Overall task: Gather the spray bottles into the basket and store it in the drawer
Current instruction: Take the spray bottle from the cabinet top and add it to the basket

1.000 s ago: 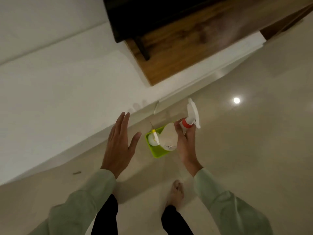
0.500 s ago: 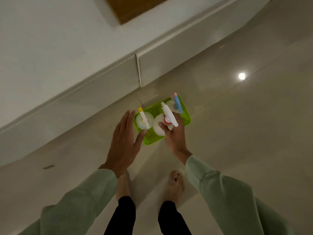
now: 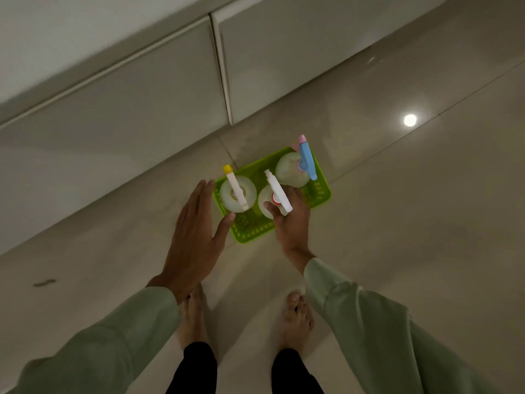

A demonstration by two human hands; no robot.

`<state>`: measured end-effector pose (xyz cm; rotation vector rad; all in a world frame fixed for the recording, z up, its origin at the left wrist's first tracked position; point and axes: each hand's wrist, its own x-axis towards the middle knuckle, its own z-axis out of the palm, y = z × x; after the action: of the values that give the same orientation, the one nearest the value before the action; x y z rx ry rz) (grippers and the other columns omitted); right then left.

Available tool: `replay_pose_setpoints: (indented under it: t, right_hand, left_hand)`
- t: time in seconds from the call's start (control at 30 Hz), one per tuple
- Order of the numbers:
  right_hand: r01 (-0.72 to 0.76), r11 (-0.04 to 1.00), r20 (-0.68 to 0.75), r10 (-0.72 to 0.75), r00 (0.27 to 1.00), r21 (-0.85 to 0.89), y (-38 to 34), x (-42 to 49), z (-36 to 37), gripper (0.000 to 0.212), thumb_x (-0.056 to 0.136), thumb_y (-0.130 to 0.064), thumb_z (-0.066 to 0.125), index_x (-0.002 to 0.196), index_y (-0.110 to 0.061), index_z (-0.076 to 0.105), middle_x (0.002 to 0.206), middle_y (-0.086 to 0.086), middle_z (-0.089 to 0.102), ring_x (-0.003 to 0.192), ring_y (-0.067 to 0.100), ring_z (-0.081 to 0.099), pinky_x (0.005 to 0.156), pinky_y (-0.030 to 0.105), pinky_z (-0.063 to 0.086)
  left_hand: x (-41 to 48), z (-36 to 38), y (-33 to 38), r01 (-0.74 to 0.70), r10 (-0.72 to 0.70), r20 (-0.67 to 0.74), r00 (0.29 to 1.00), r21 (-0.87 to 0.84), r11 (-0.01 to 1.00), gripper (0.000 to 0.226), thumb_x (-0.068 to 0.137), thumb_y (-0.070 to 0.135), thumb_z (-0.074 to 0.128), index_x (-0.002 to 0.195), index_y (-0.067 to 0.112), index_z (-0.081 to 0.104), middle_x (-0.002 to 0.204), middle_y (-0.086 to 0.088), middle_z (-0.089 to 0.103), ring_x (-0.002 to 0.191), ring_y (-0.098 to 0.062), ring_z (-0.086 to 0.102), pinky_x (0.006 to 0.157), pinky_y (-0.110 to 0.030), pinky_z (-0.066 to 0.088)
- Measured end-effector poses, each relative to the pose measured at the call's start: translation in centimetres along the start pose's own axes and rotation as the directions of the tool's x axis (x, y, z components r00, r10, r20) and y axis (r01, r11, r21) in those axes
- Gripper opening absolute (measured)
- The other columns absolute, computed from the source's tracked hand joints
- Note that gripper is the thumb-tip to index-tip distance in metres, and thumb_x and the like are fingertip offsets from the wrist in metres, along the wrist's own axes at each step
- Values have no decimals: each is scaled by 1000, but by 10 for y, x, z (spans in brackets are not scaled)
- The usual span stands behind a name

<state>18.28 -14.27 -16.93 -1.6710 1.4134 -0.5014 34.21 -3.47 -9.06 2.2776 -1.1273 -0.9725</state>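
A lime-green plastic basket (image 3: pixel 321 194) sits on the floor in front of my feet. Three white spray bottles stand upright in it: a yellow-tipped bottle (image 3: pixel 237 191) at its left end, a red-collared bottle (image 3: pixel 277 191) in the middle, and a blue-and-pink-headed bottle (image 3: pixel 295 169) at the far right. My right hand (image 3: pixel 289 223) grips the neck of the red-collared bottle inside the basket. Beside the basket's left end my left hand (image 3: pixel 196 234) is open with fingers straight, its thumb at the basket's near left corner.
Two white drawer fronts (image 3: pixel 159 89) of a low cabinet run diagonally just beyond the basket, both closed, with a vertical seam (image 3: pixel 223 69) between them. Glossy beige floor tiles surround the basket. My bare feet (image 3: pixel 295 319) stand just behind it. A ceiling light reflects on the floor (image 3: pixel 410 120).
My right hand has lowered the red-collared bottle into the basket between the other two. My head has tilted down, and my left hand has come close to the basket's left end.
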Motion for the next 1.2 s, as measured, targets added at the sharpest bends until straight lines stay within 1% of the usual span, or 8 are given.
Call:
replay_pose_setpoints:
  t: [0.1,0.23,0.33,0.47,0.7,0.8,0.9,1.2]
  right_hand:
    - [11,1000,-20,-11,1000,-6,10,-3,5,23,81,-6,81,99,-7,66,97,3,61,88,19,58,80,21,46]
    - [1,1000,-32,0,999,21,20,-5,4,28,83,-8,81,106,-4,65,100,12,65,92,29,62,83,37,53]
    - [-31,999,-6,31,1000,30,26,-6,-2,41,81,-7,82,117,-4,63,107,14,68,101,33,65,89,46,54]
    - [-42,999,3,42,999,8,30,-5,-10,48,79,-4,79,125,-11,64,116,8,72,111,26,66,95,48,54]
    - [-51,999,54,51,997,-1,23,-4,-14,49,73,-27,88,116,-25,65,110,-1,72,104,20,67,89,36,55]
    - [-14,999,22,14,1000,-37,20,-2,-9,32,77,-22,85,103,-21,68,99,0,73,92,23,69,82,43,57]
    - [51,995,8,-51,999,-90,22,1,-10,23,81,-15,80,101,-13,69,91,4,72,82,25,67,74,45,57]
    - [153,983,89,-144,986,-103,24,7,-21,31,81,-8,78,111,-10,70,94,4,73,83,22,67,76,32,55]
  left_hand:
    - [-7,7,-7,4,-4,9,1000,22,1000,70,100,48,43,158,23,13,168,-2,16,155,-16,16,124,-40,21]
    - [-15,15,-10,17,-17,19,1000,39,999,71,100,50,41,159,22,12,168,-1,14,155,-15,14,123,-32,16]
    - [-19,20,-8,22,-23,24,999,34,999,71,100,49,43,159,22,13,168,-2,16,155,-15,15,123,-32,16]
    - [-20,25,-2,14,-15,18,1000,38,999,71,100,46,45,158,19,16,167,-4,19,154,-18,18,124,-37,21]
    - [-14,28,4,20,-20,-4,1000,30,999,70,99,45,46,157,18,17,166,-5,21,154,-19,20,124,-37,22]
    - [-11,32,3,32,-32,0,999,26,999,70,100,45,46,157,17,17,166,-5,21,154,-19,20,123,-35,21]
    - [-9,36,4,54,-54,4,999,11,998,70,99,44,47,157,17,17,166,-6,21,153,-20,22,124,-40,23]
    - [-9,38,8,72,-71,22,997,-13,997,69,100,42,47,157,17,17,165,-6,22,153,-21,23,122,-46,27]
